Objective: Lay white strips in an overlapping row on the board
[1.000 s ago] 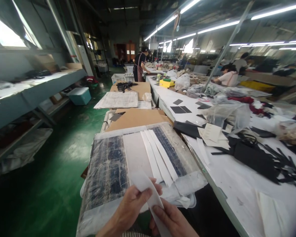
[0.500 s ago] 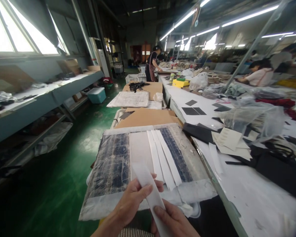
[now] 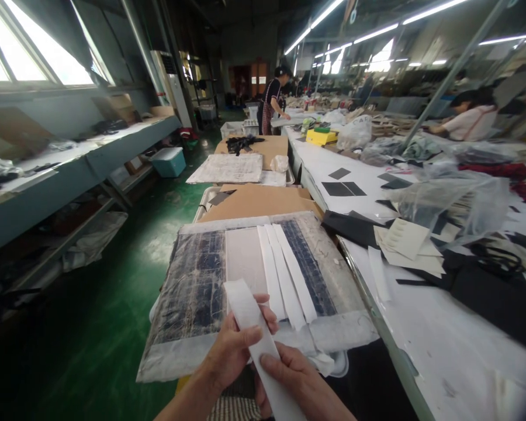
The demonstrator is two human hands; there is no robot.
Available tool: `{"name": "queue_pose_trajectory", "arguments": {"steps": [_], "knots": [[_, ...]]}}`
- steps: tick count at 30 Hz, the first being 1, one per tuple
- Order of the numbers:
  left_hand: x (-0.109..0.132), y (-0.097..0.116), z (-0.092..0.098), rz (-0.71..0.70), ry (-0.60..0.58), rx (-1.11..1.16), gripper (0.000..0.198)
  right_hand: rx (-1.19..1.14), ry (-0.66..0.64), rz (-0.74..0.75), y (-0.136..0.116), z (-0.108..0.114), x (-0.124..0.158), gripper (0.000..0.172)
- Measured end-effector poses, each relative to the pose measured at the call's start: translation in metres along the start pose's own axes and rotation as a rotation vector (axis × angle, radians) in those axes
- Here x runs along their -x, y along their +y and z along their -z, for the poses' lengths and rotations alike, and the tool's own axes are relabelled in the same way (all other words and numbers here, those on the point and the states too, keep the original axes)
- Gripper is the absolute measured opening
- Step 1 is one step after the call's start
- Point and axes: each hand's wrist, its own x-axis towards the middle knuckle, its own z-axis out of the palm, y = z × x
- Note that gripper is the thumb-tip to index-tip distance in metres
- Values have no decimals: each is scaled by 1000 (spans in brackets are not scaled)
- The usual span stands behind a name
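Both my hands hold one long white strip (image 3: 249, 318) just above the near edge of a plastic-covered board (image 3: 193, 292). My left hand (image 3: 234, 351) pinches the strip from the left, thumb on top. My right hand (image 3: 296, 383) grips it lower down, thumb pressed on its face. On the board lie three more white strips (image 3: 287, 275) side by side, next to a pale sheet (image 3: 245, 257) and dark blue patterned patches.
A long white worktable (image 3: 421, 327) runs along the right, littered with black pieces, paper patterns and a clear plastic bag (image 3: 451, 199). Cardboard (image 3: 258, 202) lies beyond the board. Green floor and grey shelving (image 3: 83, 164) lie left. People work further back.
The view shifted a little, with the camera turning left. My hands keep the same grip on the strip, which has risen slightly over the board.
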Motion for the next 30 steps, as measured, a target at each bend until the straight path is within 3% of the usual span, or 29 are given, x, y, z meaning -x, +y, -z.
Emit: {"name": "queue_pose_trajectory", "arguments": {"steps": [6, 14, 18, 22, 24, 30], "knots": [[-18, 4, 3, -54, 33, 35, 21, -49, -28, -21, -4, -3, -16, 41], [-40, 22, 17, -68, 59, 73, 34, -103, 5, -47, -7, -6, -50, 40], [-49, 32, 45, 66, 98, -23, 20, -60, 68, -64, -11, -2, -70, 42], [-57, 47, 79, 264, 68, -296, 52, -78, 63, -49, -10, 5, -93, 48], [-65, 52, 94, 327, 109, -436, 57, -57, 103, -60, -9, 9, -107, 49], [-107, 48, 133, 281, 244, -580, 45, -42, 210, -106, 4, 26, -154, 41]]}}
